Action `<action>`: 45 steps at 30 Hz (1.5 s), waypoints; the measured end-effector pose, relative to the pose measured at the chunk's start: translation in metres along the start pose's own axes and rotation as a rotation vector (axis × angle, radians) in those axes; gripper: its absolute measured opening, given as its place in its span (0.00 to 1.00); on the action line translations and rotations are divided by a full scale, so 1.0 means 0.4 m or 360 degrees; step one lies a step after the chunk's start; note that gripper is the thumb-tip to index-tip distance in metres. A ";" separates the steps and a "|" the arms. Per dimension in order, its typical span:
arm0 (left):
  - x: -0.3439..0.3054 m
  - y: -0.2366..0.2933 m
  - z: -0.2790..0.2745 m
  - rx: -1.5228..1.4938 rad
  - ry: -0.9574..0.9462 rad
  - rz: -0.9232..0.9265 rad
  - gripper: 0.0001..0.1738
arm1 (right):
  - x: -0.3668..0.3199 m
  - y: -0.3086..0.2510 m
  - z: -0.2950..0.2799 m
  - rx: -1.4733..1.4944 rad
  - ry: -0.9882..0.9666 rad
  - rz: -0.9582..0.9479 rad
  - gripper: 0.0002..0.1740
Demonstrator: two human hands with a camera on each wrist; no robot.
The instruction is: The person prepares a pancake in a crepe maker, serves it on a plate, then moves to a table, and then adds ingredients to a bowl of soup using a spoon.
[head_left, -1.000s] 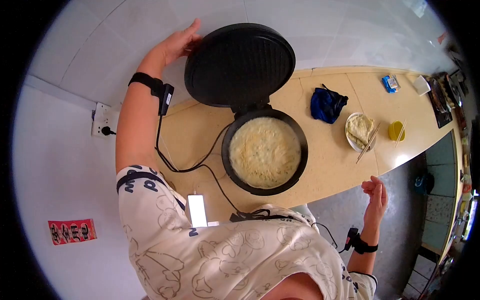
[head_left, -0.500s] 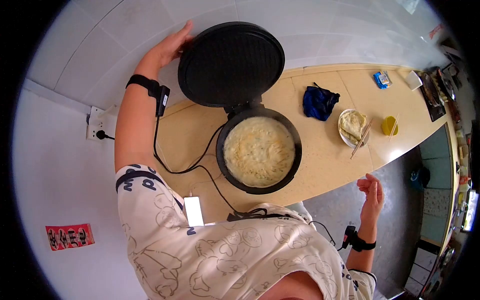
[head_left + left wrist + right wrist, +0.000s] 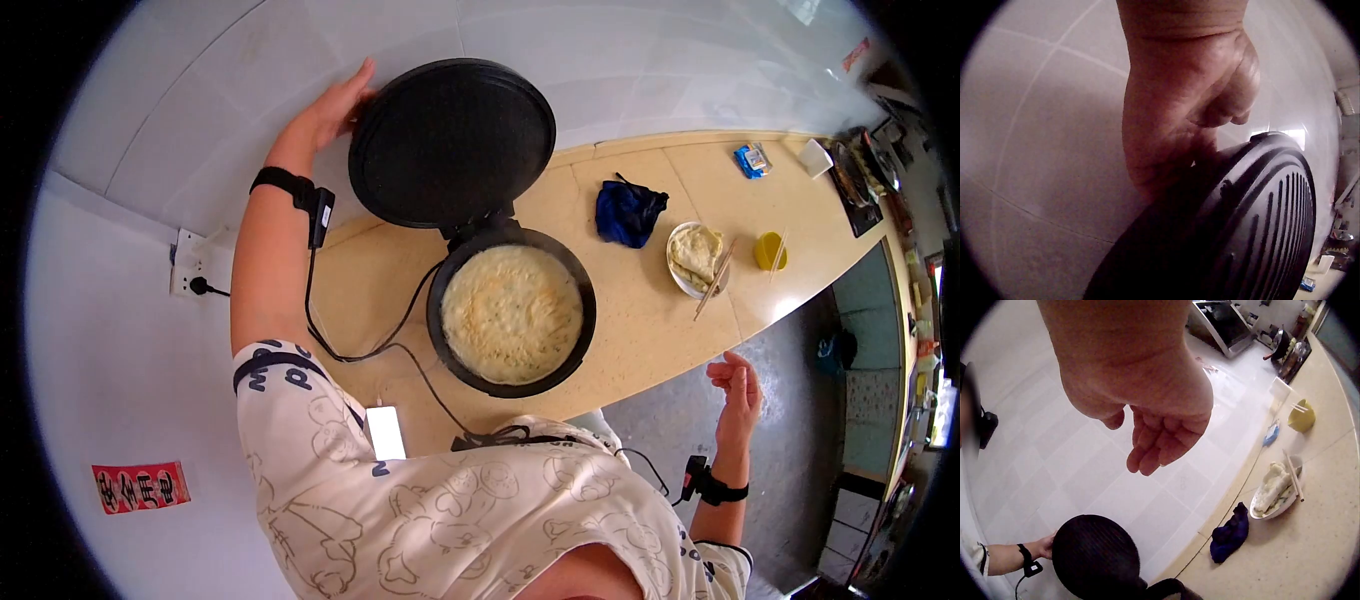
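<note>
A round black electric griddle (image 3: 592,300) stands on the counter with its ribbed lid (image 3: 455,140) raised on the hinge. Inside its lower pan lies a pale, browned flatbread (image 3: 512,315) with green flecks. My left hand (image 3: 335,108) holds the lid's left edge, thumb pointing up; the other fingers are partly hidden behind the lid. The left wrist view shows that hand (image 3: 1179,119) bent against the dark rim. My right hand (image 3: 738,392), its fingers loosely curled, hangs in the air past the counter's front edge and holds nothing, as the right wrist view also shows.
Right of the griddle lie a dark blue cloth (image 3: 630,212), a bowl of folded flatbread (image 3: 694,250) with chopsticks (image 3: 714,280) across it, and a yellow cup (image 3: 770,252). Black cables (image 3: 355,355) run along the left. A white phone-like device (image 3: 385,433) lies near my body.
The lid leans slightly farther back, with my left hand still at its edge. The view has shifted a little to the right. My right hand stays nearly still.
</note>
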State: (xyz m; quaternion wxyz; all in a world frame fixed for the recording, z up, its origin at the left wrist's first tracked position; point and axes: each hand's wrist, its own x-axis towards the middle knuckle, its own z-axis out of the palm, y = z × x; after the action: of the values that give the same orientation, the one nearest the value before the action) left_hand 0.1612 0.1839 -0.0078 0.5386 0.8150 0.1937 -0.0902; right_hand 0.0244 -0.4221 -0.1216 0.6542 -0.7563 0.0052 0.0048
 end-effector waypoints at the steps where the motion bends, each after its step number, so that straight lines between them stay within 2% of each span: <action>1: -0.008 0.000 0.008 -0.0045 0.0081 0.0045 0.49 | -0.002 0.001 -0.001 0.0006 0.0001 -0.0001 0.17; 2: -0.013 0.003 0.017 -0.0090 0.0160 0.0090 0.47 | -0.003 0.002 -0.003 0.0011 0.0004 0.0000 0.17; 9: 0.015 -0.008 -0.002 -0.0154 0.0103 0.0059 0.48 | -0.017 -0.002 -0.012 0.0027 0.0040 -0.0007 0.17; 11: 0.004 -0.005 0.007 -0.0199 0.0253 0.0017 0.46 | -0.018 -0.011 -0.016 0.0022 0.0015 0.0013 0.17; 12: 0.001 -0.009 0.001 -0.0195 0.0229 0.0039 0.46 | -0.019 -0.012 -0.020 0.0020 0.0046 0.0005 0.17; 14: 0.003 -0.021 -0.023 -0.0082 -0.0005 0.0079 0.45 | -0.015 -0.013 -0.032 0.0019 0.0013 0.0035 0.17; 16: -0.003 -0.035 -0.013 -0.0158 0.0100 0.0172 0.43 | -0.010 -0.022 -0.041 0.0025 0.0074 0.0043 0.17; 18: 0.031 -0.078 -0.067 -0.0187 0.0172 0.0119 0.43 | -0.007 -0.012 -0.056 0.0110 -0.0041 0.0048 0.16; 19: 0.018 -0.071 -0.064 -0.0177 0.0298 0.0078 0.43 | -0.009 -0.006 -0.067 0.0112 0.0042 0.0029 0.16; 21: 0.005 -0.100 -0.070 -0.0146 0.0624 0.0230 0.45 | -0.014 0.007 -0.087 0.0253 -0.0056 0.0055 0.16; 23: -0.053 -0.075 -0.047 0.0076 0.0688 0.0311 0.43 | -0.019 0.002 -0.117 0.0265 -0.0041 0.0007 0.17; 25: -0.166 0.019 0.085 0.0047 0.0798 0.0418 0.38 | -0.032 0.020 -0.166 0.0265 -0.0071 0.0009 0.17; 29: -0.358 0.184 0.342 0.0219 0.0627 0.0575 0.35 | -0.066 0.027 -0.280 0.0308 0.0002 -0.0025 0.17; 31: -0.457 0.246 0.494 0.0031 0.0339 0.0819 0.35 | -0.091 0.033 -0.353 0.0331 0.0104 -0.0026 0.15; 32: -0.499 0.272 0.566 0.0024 0.0347 0.0817 0.35 | -0.099 0.044 -0.392 0.0326 0.0095 -0.0030 0.15; 34: -0.573 0.321 0.703 -0.0131 -0.0038 0.0960 0.36 | -0.120 0.071 -0.472 0.0376 0.0248 -0.0178 0.13; 35: -0.596 0.335 0.767 -0.0198 -0.0124 0.0967 0.36 | -0.132 0.081 -0.515 0.0377 0.0230 -0.0180 0.13; 37: -0.621 0.347 0.888 -0.0314 -0.0297 0.0994 0.35 | -0.156 0.110 -0.609 0.0336 0.0380 -0.0088 0.13; 40: -0.616 0.351 1.052 -0.0429 -0.0539 0.0932 0.31 | -0.193 0.153 -0.746 0.0232 0.0398 -0.0025 0.13; 45: -0.472 0.293 1.366 -0.0495 -0.0838 0.0480 0.25 | -0.246 0.161 -0.890 0.0186 0.0598 0.0026 0.13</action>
State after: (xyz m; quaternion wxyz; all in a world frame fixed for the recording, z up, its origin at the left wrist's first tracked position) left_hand 0.0717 -0.3965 -0.0623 0.6953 0.6913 -0.0632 -0.1861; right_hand -0.0748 -0.7837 -0.1325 0.6844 -0.7046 0.1336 -0.1315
